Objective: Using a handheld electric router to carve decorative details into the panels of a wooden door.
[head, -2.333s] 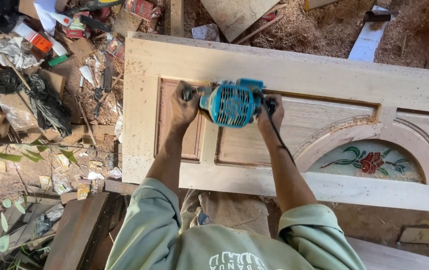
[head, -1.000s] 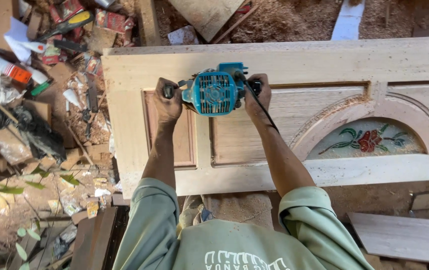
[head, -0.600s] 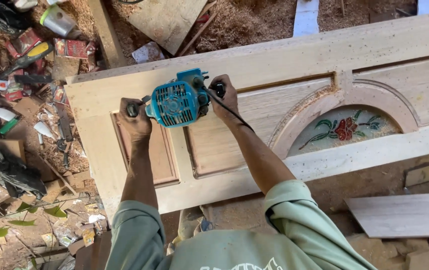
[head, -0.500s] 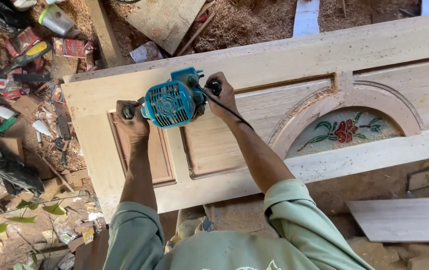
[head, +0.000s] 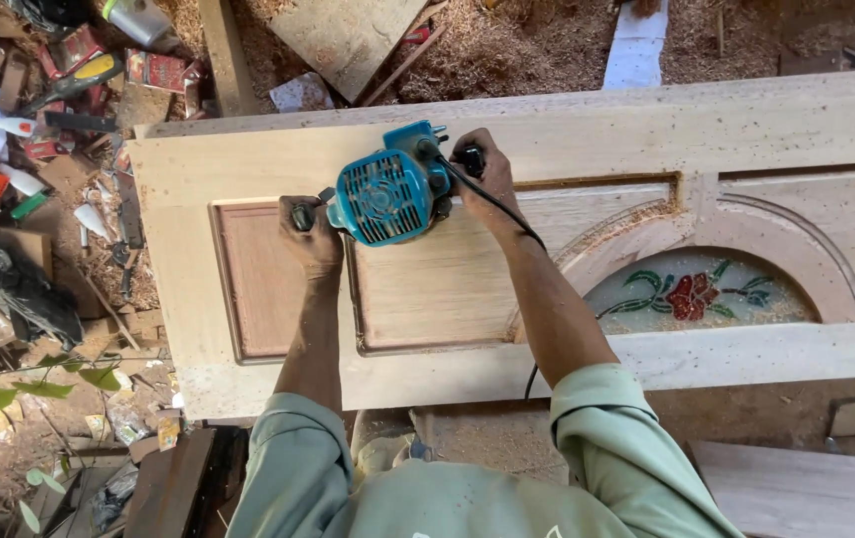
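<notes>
Two hands, left hand (head: pixel 310 231) and right hand (head: pixel 480 171), clenched on blue router (head: pixel 387 196) handles, atop wooden door (head: pixel 587 134).

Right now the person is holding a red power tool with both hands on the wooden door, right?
Not quite: the head view shows the power tool is blue, not red. Both the left hand and right hand do hold it on the wooden door.

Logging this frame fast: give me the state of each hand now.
Left hand: closed on the left handle of the blue router.
Right hand: closed on the router's right handle.
</notes>
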